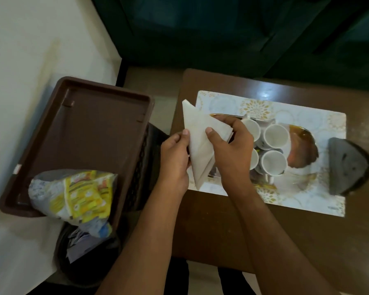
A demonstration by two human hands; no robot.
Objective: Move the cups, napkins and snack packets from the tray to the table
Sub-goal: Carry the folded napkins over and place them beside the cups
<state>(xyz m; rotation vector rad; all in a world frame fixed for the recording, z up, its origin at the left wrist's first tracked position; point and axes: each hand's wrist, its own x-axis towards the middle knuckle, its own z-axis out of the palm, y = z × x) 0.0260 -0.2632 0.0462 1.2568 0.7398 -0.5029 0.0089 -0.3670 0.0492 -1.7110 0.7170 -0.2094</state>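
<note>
Both hands hold a folded white napkin (198, 141) above the left edge of the brown table (222, 226). My left hand (175, 158) pinches its left side and my right hand (228, 145) grips its right side. Several white cups (274, 136) stand close together on a shiny plate (303, 154) on the patterned placemat (307, 205). The brown tray (90, 128) lies to the left, with yellow and silver snack packets (77, 194) at its near end, hanging over the rim.
A dark triangular holder (347, 167) sits on the placemat's right end. A black bin (83, 258) with paper scraps stands below the tray. A white surface lies at the left, dark green seating behind the table.
</note>
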